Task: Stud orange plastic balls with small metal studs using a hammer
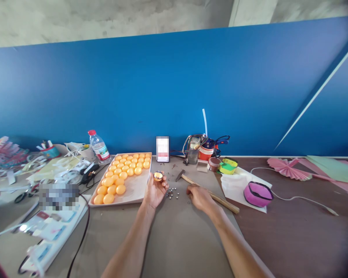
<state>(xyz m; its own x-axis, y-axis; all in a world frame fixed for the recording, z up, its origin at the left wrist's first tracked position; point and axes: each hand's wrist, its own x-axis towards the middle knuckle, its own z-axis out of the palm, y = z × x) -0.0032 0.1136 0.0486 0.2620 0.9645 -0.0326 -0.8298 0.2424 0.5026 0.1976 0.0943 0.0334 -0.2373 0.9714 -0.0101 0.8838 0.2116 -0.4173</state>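
My left hand (156, 193) is curled, palm up, around a small round piece (158, 176) with a bright orange-gold middle and a shiny dark rim. Just right of it, loose shiny metal beads (173, 193) lie on the grey mat. My right hand (201, 197) rests low over the mat, fingers bent and tips drawn together; anything between them is too small to make out. Beside and partly behind that hand lies a hammer (224, 202) with a wooden handle, its head toward the back. Left of my left hand, a white tray (137, 187) carries many orange balls (121, 189).
A phone (162, 154) stands upright against the blue partition. Behind the hammer are a red-and-white cup (205, 153) and a brown pot (214, 164). A purple pouch (258, 194) sits on the right. Power strips (43, 251), cables and a bottle (99, 148) crowd the left.
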